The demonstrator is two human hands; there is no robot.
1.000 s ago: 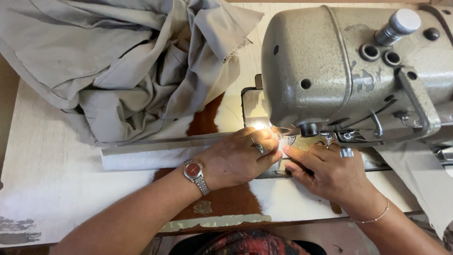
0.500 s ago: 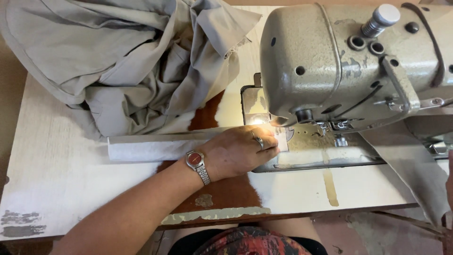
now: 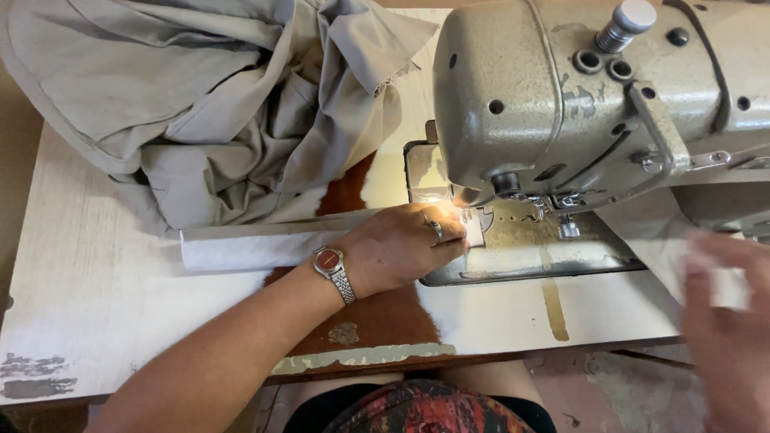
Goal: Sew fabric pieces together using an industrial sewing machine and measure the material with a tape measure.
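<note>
Here the left hand [image 3: 401, 255] lies flat, palm down and fingers together, pressing one end of a long folded strip of pale fabric [image 3: 257, 244] onto the tabletop [image 3: 88, 297] beside the metal bed of the sewing machine [image 3: 577, 104]. The strip runs with its long axis parallel to the front edge of the tabletop, its free end pointing toward the left edge and its held end pointing at the machine's presser foot [image 3: 568, 228]. A watch [image 3: 330, 262] sits on that wrist. The right hand [image 3: 726, 321] is blurred near the front right corner, and whether it grips anything I cannot tell. A heap of grey-beige cloth [image 3: 216, 104] fills the back left part.
</note>
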